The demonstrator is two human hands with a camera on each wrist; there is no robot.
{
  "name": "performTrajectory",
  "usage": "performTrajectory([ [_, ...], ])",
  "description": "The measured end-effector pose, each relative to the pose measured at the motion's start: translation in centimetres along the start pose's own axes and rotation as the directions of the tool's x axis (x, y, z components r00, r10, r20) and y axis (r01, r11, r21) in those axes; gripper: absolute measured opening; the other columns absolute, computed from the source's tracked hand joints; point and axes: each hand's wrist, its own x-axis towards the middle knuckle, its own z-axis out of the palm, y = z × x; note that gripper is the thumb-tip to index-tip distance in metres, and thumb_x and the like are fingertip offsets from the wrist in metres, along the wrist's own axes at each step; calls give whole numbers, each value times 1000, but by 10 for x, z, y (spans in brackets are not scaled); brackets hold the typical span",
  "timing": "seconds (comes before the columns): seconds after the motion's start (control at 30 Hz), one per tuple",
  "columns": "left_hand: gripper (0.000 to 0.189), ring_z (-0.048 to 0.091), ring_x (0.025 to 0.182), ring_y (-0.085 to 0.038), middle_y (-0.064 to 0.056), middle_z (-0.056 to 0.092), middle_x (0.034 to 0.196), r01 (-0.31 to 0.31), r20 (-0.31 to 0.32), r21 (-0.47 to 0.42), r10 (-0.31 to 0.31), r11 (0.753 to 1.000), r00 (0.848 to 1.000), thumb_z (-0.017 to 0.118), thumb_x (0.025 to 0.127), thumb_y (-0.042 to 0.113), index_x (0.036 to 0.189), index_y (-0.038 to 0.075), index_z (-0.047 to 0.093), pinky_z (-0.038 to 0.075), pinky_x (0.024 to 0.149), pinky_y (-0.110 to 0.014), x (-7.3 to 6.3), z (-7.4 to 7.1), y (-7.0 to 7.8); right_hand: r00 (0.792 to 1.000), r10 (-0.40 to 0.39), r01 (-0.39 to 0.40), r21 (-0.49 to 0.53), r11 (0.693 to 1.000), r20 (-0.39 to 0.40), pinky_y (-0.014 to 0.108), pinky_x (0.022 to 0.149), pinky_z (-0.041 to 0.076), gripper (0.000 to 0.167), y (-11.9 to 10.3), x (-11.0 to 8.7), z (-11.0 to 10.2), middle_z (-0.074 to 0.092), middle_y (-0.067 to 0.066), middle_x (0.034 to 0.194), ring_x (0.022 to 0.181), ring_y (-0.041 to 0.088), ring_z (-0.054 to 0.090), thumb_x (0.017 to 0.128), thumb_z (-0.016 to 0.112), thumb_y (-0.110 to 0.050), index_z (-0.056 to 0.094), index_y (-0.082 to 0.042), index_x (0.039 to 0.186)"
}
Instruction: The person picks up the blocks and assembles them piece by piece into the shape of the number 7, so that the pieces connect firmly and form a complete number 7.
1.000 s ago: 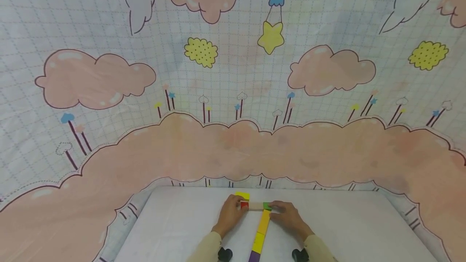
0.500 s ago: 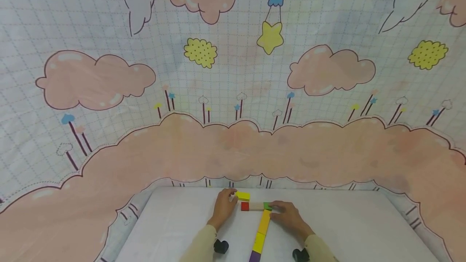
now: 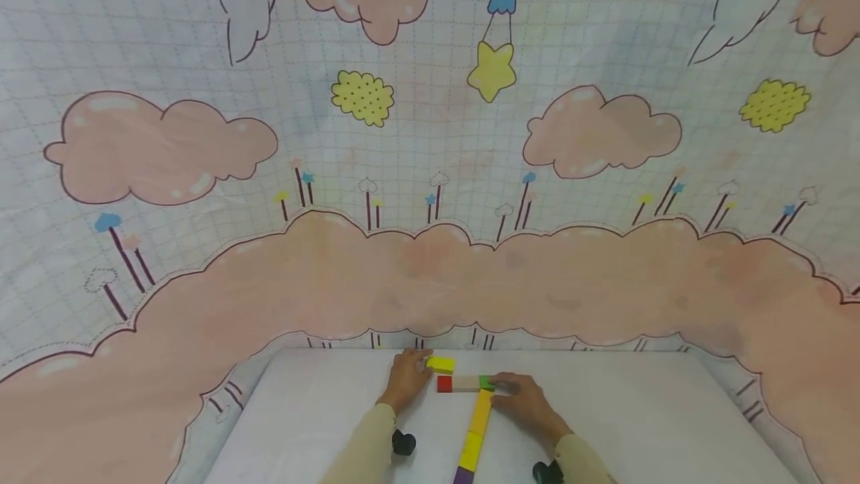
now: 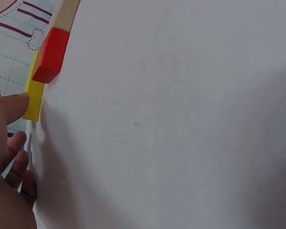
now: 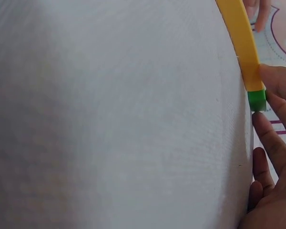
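Note:
In the head view my left hand [image 3: 405, 382] is at the left end of a yellow block [image 3: 440, 364], thumb and forefinger on either side of it. The left wrist view shows the thumb against that block, beside a red block [image 4: 52, 56]. The red block joins a plain wood block [image 3: 466, 384], then a green block [image 3: 486, 382], in one row. My right hand [image 3: 527, 403] holds the green block at the row's right end, its thumb touching the orange-yellow block [image 5: 245, 47] that adjoins it. The left forefinger is hidden in the left wrist view.
From the green block a line runs toward the person: the orange-yellow block, another yellow block [image 3: 472, 451] and a purple block [image 3: 463, 476]. All lie on a white tabletop [image 3: 638, 417]. Its far edge meets a cloud-patterned cloth [image 3: 430, 282].
My left hand has let go of the red block and moved left and farther away to the yellow block's left end. My right hand stays at the green block. The head view has shifted slightly.

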Motion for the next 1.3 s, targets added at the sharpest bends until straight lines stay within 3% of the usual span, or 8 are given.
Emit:
performTrajectory([
  [0.23,35,54,108,-33,-17,60,119,-10,10,19,10,1000,1000,69,90,13,125,9,67,45,98,-53,2,3,-11,1000,14,-14,-16,1000,3,67,108,30,28,-1,0,3,63,6,133,132,39,47,82,78,-23,73,-28,109],
  [0.4,33,54,106,-32,-17,60,117,-6,-4,19,6,1000,1000,67,90,11,123,9,68,46,97,-53,2,2,-10,1000,-7,7,-25,1000,3,66,109,30,28,0,1,4,62,6,134,133,38,46,82,77,-22,73,-28,110],
  [0.73,30,53,101,-32,-14,62,110,25,-74,126,-16,992,997,67,90,12,120,10,70,44,90,-53,-4,-5,-4,1000,-1,1,-31,1000,-1,64,108,32,27,-3,0,2,64,3,132,132,36,49,83,75,-21,72,-31,108],
  [1.3,29,54,104,-32,-14,62,113,61,-90,92,-52,994,995,66,92,12,120,10,68,43,94,-53,-18,-18,-15,999,-41,41,-44,998,-3,64,109,32,26,1,1,1,64,6,132,132,37,49,85,75,-20,73,-27,110],
])
